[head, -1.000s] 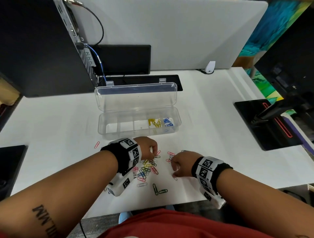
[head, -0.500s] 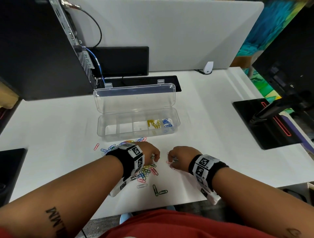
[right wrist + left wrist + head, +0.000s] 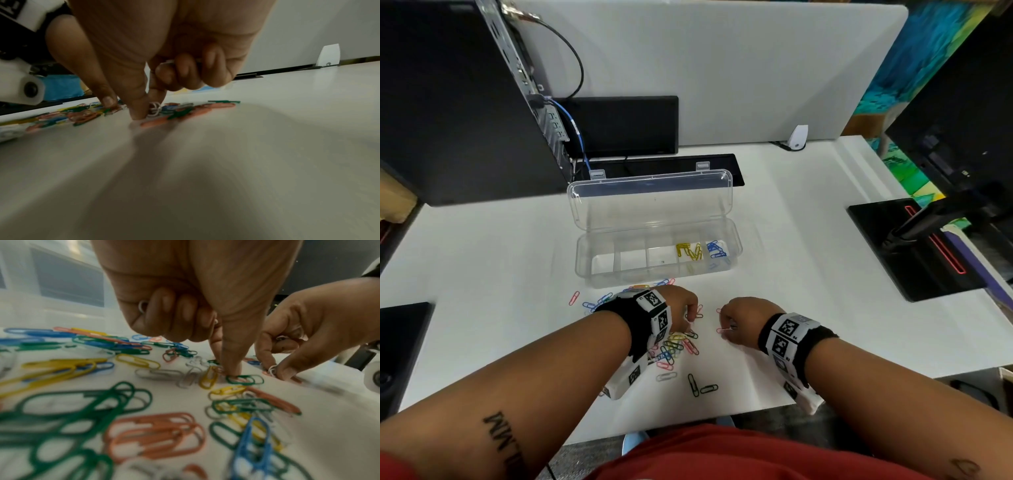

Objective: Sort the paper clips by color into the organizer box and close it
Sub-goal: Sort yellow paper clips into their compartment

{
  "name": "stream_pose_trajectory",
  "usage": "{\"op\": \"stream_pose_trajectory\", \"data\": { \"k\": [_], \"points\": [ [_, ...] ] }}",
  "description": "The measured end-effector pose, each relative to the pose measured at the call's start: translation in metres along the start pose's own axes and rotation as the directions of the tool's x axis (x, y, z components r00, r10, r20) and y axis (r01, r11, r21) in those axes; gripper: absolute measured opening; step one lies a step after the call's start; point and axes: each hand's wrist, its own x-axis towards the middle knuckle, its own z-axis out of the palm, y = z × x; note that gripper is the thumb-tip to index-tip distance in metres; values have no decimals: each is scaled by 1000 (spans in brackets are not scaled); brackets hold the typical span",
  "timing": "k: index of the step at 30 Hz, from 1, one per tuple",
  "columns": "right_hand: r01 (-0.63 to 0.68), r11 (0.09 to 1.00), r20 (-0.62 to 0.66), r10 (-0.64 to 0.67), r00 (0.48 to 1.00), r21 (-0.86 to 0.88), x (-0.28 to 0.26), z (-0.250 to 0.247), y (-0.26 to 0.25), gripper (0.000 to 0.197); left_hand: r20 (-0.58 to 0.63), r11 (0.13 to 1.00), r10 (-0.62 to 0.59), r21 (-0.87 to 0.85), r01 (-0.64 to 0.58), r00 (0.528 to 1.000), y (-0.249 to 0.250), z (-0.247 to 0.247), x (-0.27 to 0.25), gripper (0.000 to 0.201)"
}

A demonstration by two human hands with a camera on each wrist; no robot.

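Observation:
The clear organizer box point(image 3: 654, 275) stands open, its lid point(image 3: 650, 202) tilted back. Yellow clips point(image 3: 688, 251) and blue clips point(image 3: 717, 250) fill its two right compartments; the other compartments look empty. Mixed colored paper clips point(image 3: 674, 346) lie scattered in front of it. My left hand point(image 3: 693, 317) hovers over the pile with a white clip point(image 3: 141, 306) tucked under curled fingers, while thumb and forefinger point(image 3: 230, 369) press down beside a green clip point(image 3: 244, 379). My right hand point(image 3: 726, 329) pinches a white clip point(image 3: 154, 108) against the table, over a red clip point(image 3: 156, 122).
A black computer tower point(image 3: 458, 113) with cables stands back left, a monitor base point(image 3: 914, 250) at right, a grey divider point(image 3: 722, 68) behind. Two green clips point(image 3: 700, 385) lie near the table's front edge point(image 3: 688, 421). A lone red clip point(image 3: 574, 298) sits left of the pile.
My right hand has shifted slightly left towards the pile and now pinches a white clip. My left hand has stayed over the pile, fingers working among the clips.

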Motion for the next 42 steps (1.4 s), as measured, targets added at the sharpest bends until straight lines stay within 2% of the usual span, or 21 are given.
{"op": "stream_pose_trajectory", "data": {
  "k": [3,5,6,8,9,10,15,18,20,22,23,25,27,28,29,32,33,35,37,39,42],
  "points": [
    [-27,997,-4,28,1000,69,3,-1,2,22,-37,980,-67,-192,59,997,-3,-2,1,17],
    [-80,978,-18,85,996,192,4,-3,6,16,15,884,-141,-448,133,990,-3,-7,2,19],
    [-107,959,-20,116,993,262,5,-5,8,14,89,752,-172,-631,189,981,-2,-11,2,26],
    [-123,930,-38,145,989,348,5,-10,10,14,236,400,-166,-871,284,957,0,-22,-3,40],
    [-125,915,-49,155,987,384,4,-14,10,12,278,282,-140,-909,308,950,0,-28,-8,47],
    [-126,892,-55,166,985,434,3,-18,11,9,303,225,-117,-919,323,946,-1,-32,-12,52],
    [-212,703,53,240,969,679,1,-34,13,16,297,134,-61,-944,303,953,-7,-40,-19,67],
    [-268,463,153,271,950,845,5,-33,12,20,299,89,-72,-948,305,951,-12,-35,-20,64],
    [-294,297,219,262,940,909,5,-31,11,24,300,132,-123,-940,315,946,-12,-32,-19,57],
    [-317,233,257,256,932,919,3,-31,10,25,292,208,-194,-921,330,937,-12,-28,-17,51],
    [-325,240,263,258,930,915,2,-31,9,26,278,259,-226,-907,333,933,-11,-27,-16,48],
    [-321,287,253,250,935,903,3,-30,7,27,212,445,-284,-835,325,935,-10,-27,-17,42],
    [-310,284,243,246,938,907,5,-30,3,25,111,734,-297,-608,301,948,-10,-27,-20,34],
    [-297,309,229,238,944,903,6,-30,1,23,56,846,-274,-460,269,960,-9,-27,-23,32],
    [-283,398,202,234,951,873,7,-30,0,20,3,906,-247,-353,232,969,-9,-26,-26,28],
    [-195,809,68,190,980,554,7,-31,1,12,-54,974,-130,-196,117,990,-8,-22,-28,13],
    [-170,890,33,172,984,423,7,-30,3,14,-52,983,-99,-158,89,994,-7,-20,-28,16],
    [-172,949,39,168,985,263,6,-27,7,14,-45,995,-48,-87,44,998,-3,-18,-25,20],
    [-190,966,56,183,982,174,6,-23,10,12,-48,1000,-11,-24,10,999,2,-15,-22,24],
    [-197,968,48,192,980,158,6,-20,11,8,-28,999,-2,44,3,1000,7,-12,-18,29],
    [-184,967,45,179,983,173,8,-20,11,25,14,993,20,112,-21,1000,11,-9,-11,33]
  ]
}}
